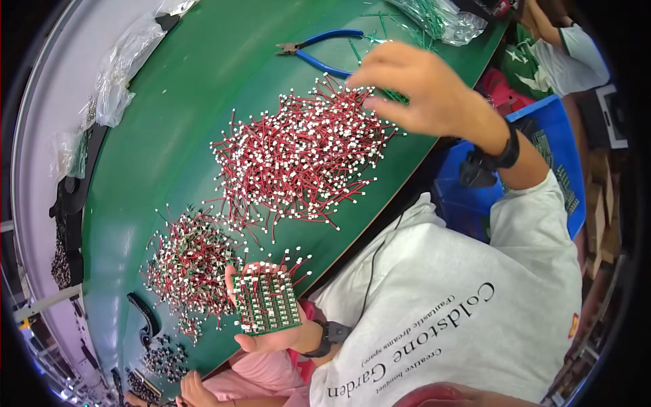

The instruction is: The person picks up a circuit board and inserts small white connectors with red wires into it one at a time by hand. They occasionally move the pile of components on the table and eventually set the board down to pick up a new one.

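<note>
My left hand (pixel 266 339) is closed around a green circuit board panel (pixel 268 302), held face up near the table's right edge. Rows of small white parts cover the board, and several red wires with white connectors stick up from its far side. My right hand (pixel 417 88), slightly blurred, hovers at the upper right end of a big heap of red wires with white connectors (pixel 298 152). Its thumb and forefinger are apart, and nothing shows clearly between them. Beside this hand lie blue-handled cutting pliers (pixel 319 51), partly hidden behind the fingers.
A smaller pile of wired parts (pixel 190 264) lies on the green table (pixel 156 142) beyond the board. Small black parts (pixel 165 358) sit lower left, near another person's hand (pixel 194 391). Green strips and a plastic bag (pixel 441 20) are up top; a blue bin (pixel 566 129) stands right.
</note>
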The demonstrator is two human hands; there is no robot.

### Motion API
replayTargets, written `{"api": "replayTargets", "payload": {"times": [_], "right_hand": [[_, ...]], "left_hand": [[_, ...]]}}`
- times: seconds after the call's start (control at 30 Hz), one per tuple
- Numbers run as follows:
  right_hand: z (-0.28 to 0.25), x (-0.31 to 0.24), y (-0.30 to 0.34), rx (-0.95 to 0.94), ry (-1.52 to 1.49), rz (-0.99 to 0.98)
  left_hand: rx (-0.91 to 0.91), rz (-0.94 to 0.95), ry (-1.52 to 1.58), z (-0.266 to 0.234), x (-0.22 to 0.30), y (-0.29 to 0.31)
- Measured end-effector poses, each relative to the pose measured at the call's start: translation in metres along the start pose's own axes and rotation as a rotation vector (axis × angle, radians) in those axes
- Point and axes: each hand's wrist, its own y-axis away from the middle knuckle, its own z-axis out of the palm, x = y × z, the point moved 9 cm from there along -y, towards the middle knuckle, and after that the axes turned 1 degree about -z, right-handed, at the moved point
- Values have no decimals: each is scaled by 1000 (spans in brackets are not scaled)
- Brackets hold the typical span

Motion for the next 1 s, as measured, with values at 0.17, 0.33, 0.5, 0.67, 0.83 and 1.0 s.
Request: {"api": "replayTargets", "payload": {"times": [0.17,0.33,0.5,0.67,0.83,1.0], "right_hand": [[46,-33,14,-37,-269,0],[72,-35,13,-29,-364,-38],[50,-27,-6,95,-547,54],[69,-26,-21,8,-765,276],[66,-46,-34,122,-1101,309],[71,-104,-35,12,-1129,44]], "left_hand": [[73,13,46,-2,2,6],[97,46,63,-8,-3,0],[112,55,170,7,-6,-16],[89,87,399,14,-12,-37],[86,120,378,27,-7,-50],[43,13,442,30,-23,-57]]}}
